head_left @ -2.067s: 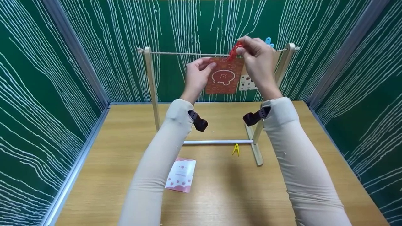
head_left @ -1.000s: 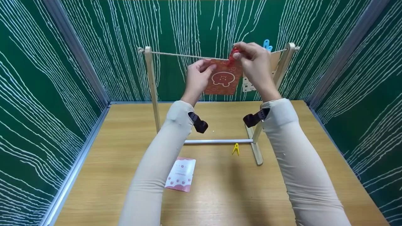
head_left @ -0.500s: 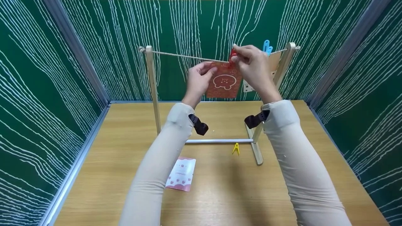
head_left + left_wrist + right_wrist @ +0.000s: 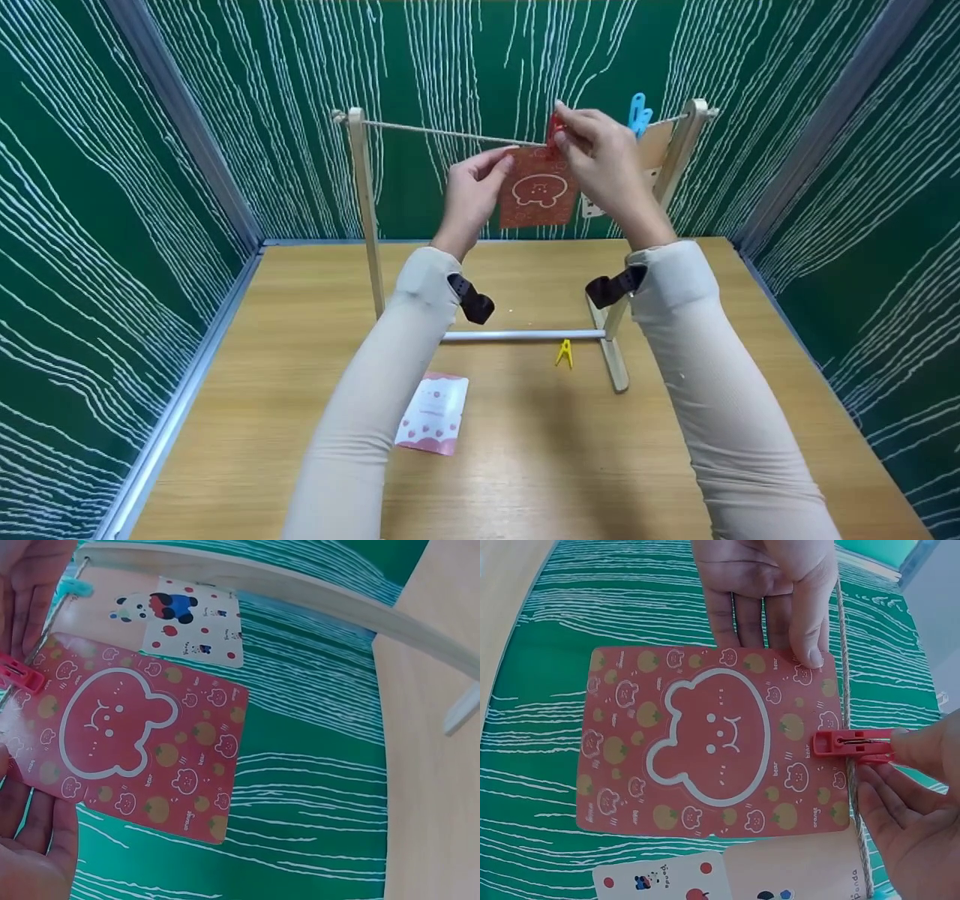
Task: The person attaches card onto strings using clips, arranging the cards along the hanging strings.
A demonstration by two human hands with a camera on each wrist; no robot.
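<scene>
My left hand pinches the top left corner of a red card with a white-outlined bear face and small orange fruits. With thumb and fingertips, my right hand grips a red clothespin. The clothespin's jaws lie over the card's top edge and the rope, as the right wrist view shows. The card hangs just under the rope, its bear upside down. To its right hangs a panda card, partly behind my right hand in the head view, with a blue clothespin above it.
A wooden frame with a left post and right post carries the rope. Below are a white crossbar and a yellow clothespin. A pink-and-white strawberry card lies on the table. Green, white-streaked walls surround it.
The red clothespin has come down from a tilt above the card to an upright position at its top edge. The rope's middle sits lower, and the card has shifted slightly right.
</scene>
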